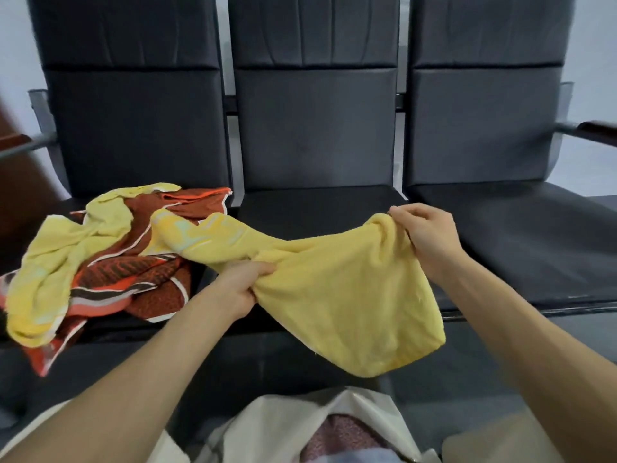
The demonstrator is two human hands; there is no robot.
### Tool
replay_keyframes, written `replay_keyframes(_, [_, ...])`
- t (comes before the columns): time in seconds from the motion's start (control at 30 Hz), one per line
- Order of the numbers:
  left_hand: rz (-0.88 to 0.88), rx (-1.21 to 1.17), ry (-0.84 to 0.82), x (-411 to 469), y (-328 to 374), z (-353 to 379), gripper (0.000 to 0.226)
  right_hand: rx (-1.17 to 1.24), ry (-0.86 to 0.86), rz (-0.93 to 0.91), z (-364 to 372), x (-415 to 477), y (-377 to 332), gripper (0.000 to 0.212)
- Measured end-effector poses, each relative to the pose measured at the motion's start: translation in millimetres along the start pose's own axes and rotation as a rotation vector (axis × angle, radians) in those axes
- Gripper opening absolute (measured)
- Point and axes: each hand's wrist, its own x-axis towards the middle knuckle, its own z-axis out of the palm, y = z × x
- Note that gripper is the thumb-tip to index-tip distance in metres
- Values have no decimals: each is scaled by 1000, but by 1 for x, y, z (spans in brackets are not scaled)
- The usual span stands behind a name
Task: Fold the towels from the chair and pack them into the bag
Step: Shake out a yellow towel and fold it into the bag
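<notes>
Two hands on one towel rn. The person's left hand (245,289) has its fingers curled round a bunched fistful of the yellow towel (350,302), roughly mid-length, back of the hand facing up. The right hand (424,235) pinches the same towel's upper edge w/ thumb and fingers, farther back and off to the right. Btw the two hands the cloth is pulled fairly taut. Below them it hangs in a rounded fold in front of the seat edge, above the bag (277,426). The towel's far end trails left and lies on the heap, showing a paler printed side.

The heap sits on the left seat (133,329) of a row of three black padded chairs. It's an orange-brown towel (140,279) w/ stripes and white trim, crumpled, plus a pale yellow towel (60,262) draped over its left part. One corner of the orange-brown one hangs off the front edge.

The middle seat (314,208) is behind the held towel, and the right seat (500,228) is beside the right forearm. A dark armrest (597,130) sticks out at far right.

The bag is whitish, mouth open, at bottom centre btw the forearms. There's a pink cloth (344,432) inside and sth light blue under it, can't tell what exactly.
</notes>
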Motion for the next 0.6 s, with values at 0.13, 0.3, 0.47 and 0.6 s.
replay_keyframes(0.13, [84, 103, -34, -5, 3, -14, 38, -270, -28, -99, -6, 6, 12, 12])
replay_keyframes(0.3, [-1, 103, -69, -18, 7, -41, 38, -803, -342, -65, 6, -9, 34, 19])
replay_keyframes(0.47, [-94, 203, -148, -25, 10, -63, 29, -938, -404, -39, 24, -14, 46, 30])
replay_keyframes(0.6, [-152, 371, -182, -24, 5, -77, 29, -960, -313, 21, 33, -13, 50, 34])
